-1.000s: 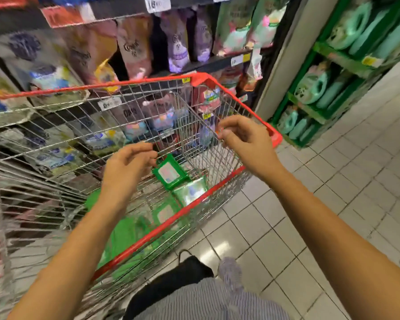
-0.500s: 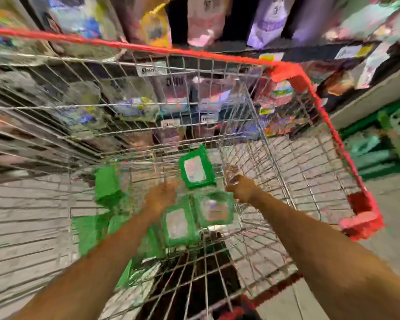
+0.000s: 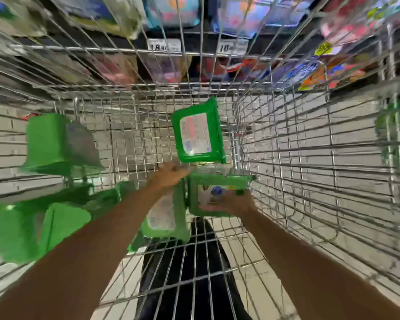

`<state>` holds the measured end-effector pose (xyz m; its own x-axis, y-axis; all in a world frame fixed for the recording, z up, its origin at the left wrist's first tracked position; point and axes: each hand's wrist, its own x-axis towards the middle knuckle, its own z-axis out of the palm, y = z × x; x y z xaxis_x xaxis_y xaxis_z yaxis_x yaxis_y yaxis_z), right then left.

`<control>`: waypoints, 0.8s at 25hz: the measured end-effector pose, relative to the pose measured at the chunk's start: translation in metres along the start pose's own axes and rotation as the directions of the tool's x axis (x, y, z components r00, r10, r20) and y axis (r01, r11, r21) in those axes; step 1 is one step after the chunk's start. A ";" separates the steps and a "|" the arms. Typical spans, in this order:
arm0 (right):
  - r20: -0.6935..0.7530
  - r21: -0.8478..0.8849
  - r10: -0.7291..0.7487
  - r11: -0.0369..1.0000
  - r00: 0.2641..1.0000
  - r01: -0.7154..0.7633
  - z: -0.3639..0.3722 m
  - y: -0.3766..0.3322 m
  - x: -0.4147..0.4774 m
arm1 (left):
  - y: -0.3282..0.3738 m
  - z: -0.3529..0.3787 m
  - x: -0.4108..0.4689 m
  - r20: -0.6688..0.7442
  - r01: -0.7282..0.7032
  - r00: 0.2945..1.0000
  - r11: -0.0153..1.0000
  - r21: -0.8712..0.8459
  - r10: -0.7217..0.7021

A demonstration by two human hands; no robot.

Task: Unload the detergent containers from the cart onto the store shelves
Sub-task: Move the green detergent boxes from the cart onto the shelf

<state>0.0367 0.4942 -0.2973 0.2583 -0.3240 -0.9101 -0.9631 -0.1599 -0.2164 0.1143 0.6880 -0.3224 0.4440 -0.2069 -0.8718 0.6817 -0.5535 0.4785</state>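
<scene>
Person is leaning right down into the cart (image 3: 310, 158), both arms in. The right hand (image 3: 231, 203) has its fingers wrapped round the lower right edge of the middle tub (image 3: 217, 192), a green detergent one lying on the cart floor. The left hand (image 3: 169, 176) sits at the top left corner of that tub, right above a lower tub (image 3: 166, 215). It's too blurry to say if it's actually gripping anything or just resting there.

What looks dicey is the upper tub (image 3: 198, 135), which is tipped up just behind the one being grabbed. If the middle tub gets yanked out, that one probably flops down onto the knuckles or tumbles. The grip is also only on one edge, so a heavy tub could twist out on the way up and catch the wire side.

More green tubs (image 3: 60, 144) are piled off to the left. Nothing has reached the shelves (image 3: 194, 43) beyond the cart from this grab yet.
</scene>
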 end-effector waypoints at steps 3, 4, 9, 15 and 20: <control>-0.066 0.083 -0.021 0.996 0.998 0.026 -0.001 0.006 0.012 | -0.004 0.007 0.015 0.107 0.000 0.994 0.990 0.141 -0.015; -0.053 0.134 -0.026 0.990 0.998 0.033 -0.002 0.006 0.009 | -0.005 0.011 0.017 0.075 0.004 0.997 0.981 0.192 -0.019; -0.083 0.272 -0.065 0.959 0.994 0.085 -0.001 0.004 0.002 | -0.005 0.022 0.002 -0.095 -0.039 0.994 0.997 0.061 0.045; -0.041 0.379 -0.224 0.898 0.974 0.223 -0.014 -0.025 -0.037 | 0.016 0.005 -0.060 -0.250 -0.157 0.966 0.908 -0.387 0.061; 0.083 0.538 -0.380 0.795 0.921 0.279 -0.015 -0.077 -0.119 | 0.070 -0.025 -0.134 -0.407 -0.322 0.909 0.769 -0.552 0.089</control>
<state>0.0808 0.5309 -0.1668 0.5973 -0.1601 -0.7859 -0.7344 0.2845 -0.6162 0.1177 0.6972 -0.1694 0.7007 0.0910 -0.7076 0.7024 0.0859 0.7066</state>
